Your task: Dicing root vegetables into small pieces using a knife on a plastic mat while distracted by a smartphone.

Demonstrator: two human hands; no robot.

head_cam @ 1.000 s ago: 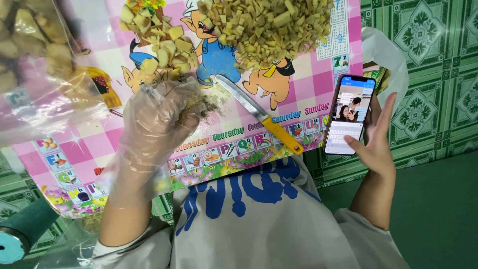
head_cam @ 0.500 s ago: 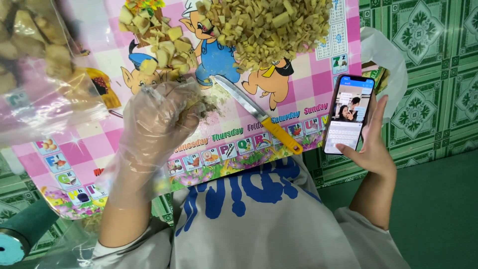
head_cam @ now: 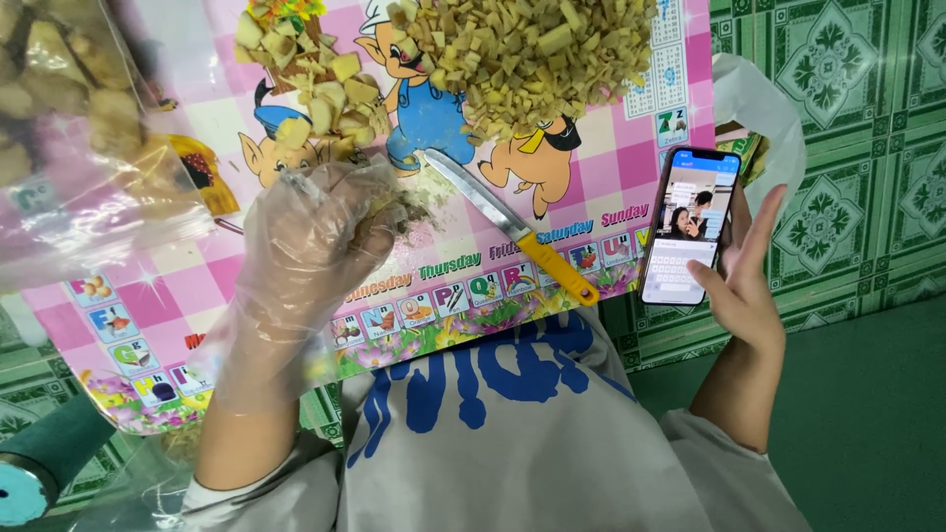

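The pink checked cartoon-printed plastic mat (head_cam: 591,197) overhangs the surface's near edge; its bare middle holds the yellow-handled knife (head_cam: 512,229), untouched; the gloved left hand (head_cam: 315,241) closes over crumbs; the right hand (head_cam: 744,286) grips the smartphone (head_cam: 690,225).

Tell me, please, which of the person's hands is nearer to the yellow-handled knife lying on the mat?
Left. The gloved left hand rests just beside the blade of the knife, on its left. The right hand is off the mat, beyond the handle end, holding a phone.
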